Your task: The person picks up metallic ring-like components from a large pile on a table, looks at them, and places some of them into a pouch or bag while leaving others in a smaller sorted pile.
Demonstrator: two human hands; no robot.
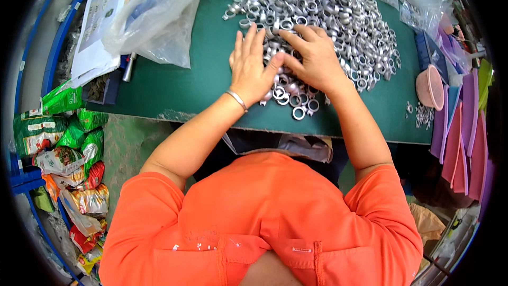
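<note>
A big heap of small silver-grey metal rings, many with a little stub on the side, spreads over the green table. My left hand lies at the heap's near left edge, its fingers stretched out and pointing away from me. Beside it, my right hand rests on the rings with its fingers spread and bent down toward them. The two thumbs nearly meet, and whether they touch I cannot tell. A few loose rings lie between my hands and the table's front edge. What is under my palms is hidden.
Papers and a clear plastic bag occupy the table's left. A pink cup and a small pile of metal bits sit at the right, near purple and pink bins. Filled colourful bags stack up on the left.
</note>
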